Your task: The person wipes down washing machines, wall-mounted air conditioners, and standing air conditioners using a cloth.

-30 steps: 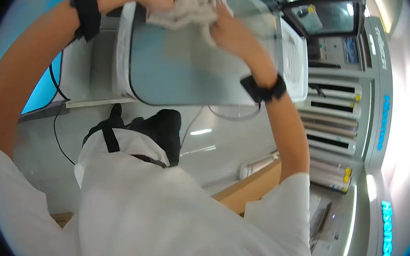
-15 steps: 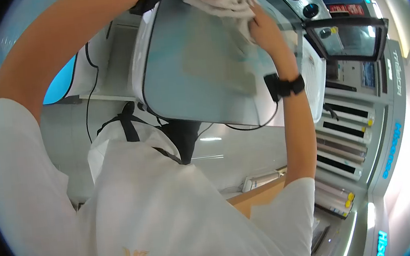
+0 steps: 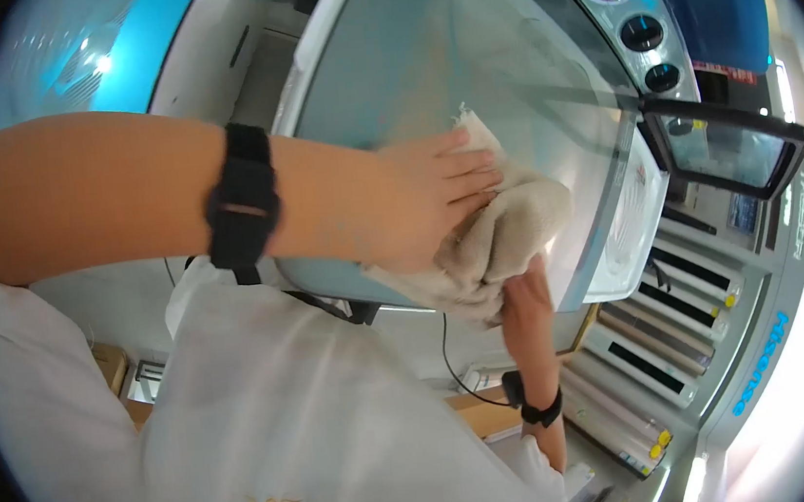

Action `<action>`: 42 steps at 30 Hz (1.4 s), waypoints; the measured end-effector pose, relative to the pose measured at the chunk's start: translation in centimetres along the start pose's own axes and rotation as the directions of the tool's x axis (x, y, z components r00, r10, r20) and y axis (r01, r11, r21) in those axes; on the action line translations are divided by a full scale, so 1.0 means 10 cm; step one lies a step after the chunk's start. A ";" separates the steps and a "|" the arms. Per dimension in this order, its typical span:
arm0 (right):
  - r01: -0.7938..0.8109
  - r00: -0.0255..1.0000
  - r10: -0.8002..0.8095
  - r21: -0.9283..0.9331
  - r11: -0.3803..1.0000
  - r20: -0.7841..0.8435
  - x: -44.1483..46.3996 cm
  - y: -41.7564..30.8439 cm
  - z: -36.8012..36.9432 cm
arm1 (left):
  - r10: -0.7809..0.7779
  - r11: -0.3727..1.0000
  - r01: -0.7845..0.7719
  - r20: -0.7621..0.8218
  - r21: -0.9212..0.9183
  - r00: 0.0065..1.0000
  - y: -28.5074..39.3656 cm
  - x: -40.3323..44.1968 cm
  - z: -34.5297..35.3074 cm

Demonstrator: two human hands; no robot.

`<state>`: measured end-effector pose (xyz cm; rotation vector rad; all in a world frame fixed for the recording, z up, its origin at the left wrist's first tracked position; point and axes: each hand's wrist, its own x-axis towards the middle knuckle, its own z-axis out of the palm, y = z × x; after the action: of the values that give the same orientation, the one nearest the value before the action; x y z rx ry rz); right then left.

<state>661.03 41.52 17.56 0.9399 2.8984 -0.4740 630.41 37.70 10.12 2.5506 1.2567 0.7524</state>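
Observation:
A crumpled beige cloth lies at the near edge of a glass-topped appliance, which looks like a washing machine. My left hand rests flat on the cloth from the left, its fingers stretched out and slightly apart. Lower down, at the appliance's near right corner, my right hand has its fingers closed round the cloth's lower edge. Folds of cloth hide some of its fingertips. Black bands circle both wrists.
Round knobs line the panel along the appliance's far right side. A black-framed glass door stands beside a white tray-like part. White units sit on shelves at the right. A black cable hangs below the appliance.
Both hands and the cloth have come from the far part of the glass top to its near edge. My left hand has flattened out on the cloth. The view has shifted closer to the appliance.

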 end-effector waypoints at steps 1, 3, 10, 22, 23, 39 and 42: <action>-0.052 0.997 0.053 0.007 0.999 -0.051 0.02 0.13 -0.05 | 0.038 0.997 -0.038 -0.003 -0.063 0.999 0.01 0.05 -0.02; -0.152 0.976 0.148 -0.017 0.988 -0.157 0.02 0.58 -0.06 | 0.070 0.996 -0.058 0.194 -0.063 0.978 -0.13 0.34 -0.13; -0.167 0.955 0.149 -0.050 0.985 -0.257 0.92 1.59 -0.43 | -0.028 0.993 -0.014 0.357 0.115 0.934 -0.36 1.74 0.22; -0.321 0.931 0.316 -0.002 0.947 -0.181 -0.20 0.87 -0.27 | 0.035 0.987 -0.056 0.137 0.151 0.990 -0.48 0.98 -0.06; -0.306 0.934 0.300 -0.005 0.952 -0.194 -0.17 1.04 -0.30 | -0.014 0.978 -0.022 0.173 0.207 0.985 -0.50 1.19 -0.12; -0.212 0.963 0.203 -0.033 0.977 -0.180 1.02 1.36 -0.51 | -0.056 0.958 -0.044 0.336 0.283 0.940 -1.47 2.08 -0.34; -0.073 0.956 0.027 -0.146 0.987 -0.293 1.28 2.24 -0.58 | -0.154 0.918 0.003 0.349 0.397 0.924 -1.60 2.50 -0.20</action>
<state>663.85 67.66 15.09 1.1424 3.0990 -0.1095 631.15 67.17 14.48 2.7361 1.4779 -0.0246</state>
